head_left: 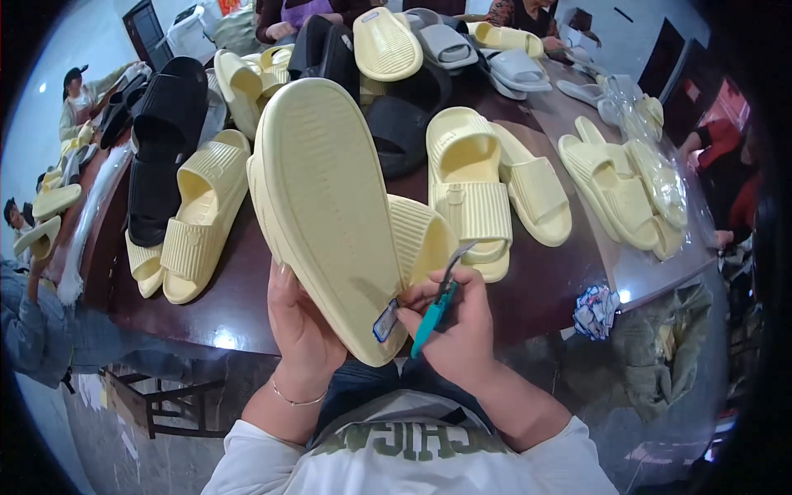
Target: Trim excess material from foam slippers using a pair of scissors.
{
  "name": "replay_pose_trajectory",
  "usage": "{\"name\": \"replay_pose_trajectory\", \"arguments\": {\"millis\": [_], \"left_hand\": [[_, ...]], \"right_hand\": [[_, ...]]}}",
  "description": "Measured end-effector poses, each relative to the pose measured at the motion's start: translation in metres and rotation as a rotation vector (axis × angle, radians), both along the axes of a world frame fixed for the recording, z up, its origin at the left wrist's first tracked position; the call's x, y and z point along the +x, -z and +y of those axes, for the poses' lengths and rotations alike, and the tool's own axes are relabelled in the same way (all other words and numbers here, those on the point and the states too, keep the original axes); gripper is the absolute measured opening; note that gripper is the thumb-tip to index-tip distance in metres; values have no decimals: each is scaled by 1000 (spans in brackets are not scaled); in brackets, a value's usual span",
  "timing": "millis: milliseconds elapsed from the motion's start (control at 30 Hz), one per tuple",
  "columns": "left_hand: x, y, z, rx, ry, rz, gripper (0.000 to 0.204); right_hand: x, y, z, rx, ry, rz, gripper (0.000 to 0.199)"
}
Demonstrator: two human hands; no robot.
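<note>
My left hand is closed around the edge of a pale yellow slide slipper, tilted up with its ribbed sole toward me. Behind it shows the ribbed strap of a second yellow slipper; whether the two are joined I cannot tell. My right hand is closed on small snips with a teal handle and a dark, thin tip pointing up. The thumb and fingers of that hand also touch a small dark-edged label at the near end of the sole.
Yellow slippers, black slippers and grey slippers cover the dark red table. A pile of small labels lies near the right edge. Clear plastic wrap is beyond it. Several people work around the table.
</note>
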State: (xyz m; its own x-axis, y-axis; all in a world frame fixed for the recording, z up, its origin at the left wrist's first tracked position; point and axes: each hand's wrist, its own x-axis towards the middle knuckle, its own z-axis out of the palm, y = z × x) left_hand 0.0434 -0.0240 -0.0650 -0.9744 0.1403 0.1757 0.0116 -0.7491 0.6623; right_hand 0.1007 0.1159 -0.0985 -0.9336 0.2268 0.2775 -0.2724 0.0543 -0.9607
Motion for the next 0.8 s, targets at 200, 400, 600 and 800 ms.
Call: {"name": "replay_pose_trajectory", "arguments": {"millis": [200, 400, 600, 800], "left_hand": [[2, 5, 5, -13, 39, -18, 44], [-2, 11, 4, -84, -30, 48, 40], [-7, 7, 2, -225, -236, 242, 35], [-11, 5, -2, -174, -217, 129, 36]], "right_hand": [[1, -5, 10, 160, -52, -73, 49], [8, -4, 8, 38, -152, -82, 49], [38, -26, -7, -285, -359, -142, 49], [42, -32, 19, -291, -338, -139, 50]]}}
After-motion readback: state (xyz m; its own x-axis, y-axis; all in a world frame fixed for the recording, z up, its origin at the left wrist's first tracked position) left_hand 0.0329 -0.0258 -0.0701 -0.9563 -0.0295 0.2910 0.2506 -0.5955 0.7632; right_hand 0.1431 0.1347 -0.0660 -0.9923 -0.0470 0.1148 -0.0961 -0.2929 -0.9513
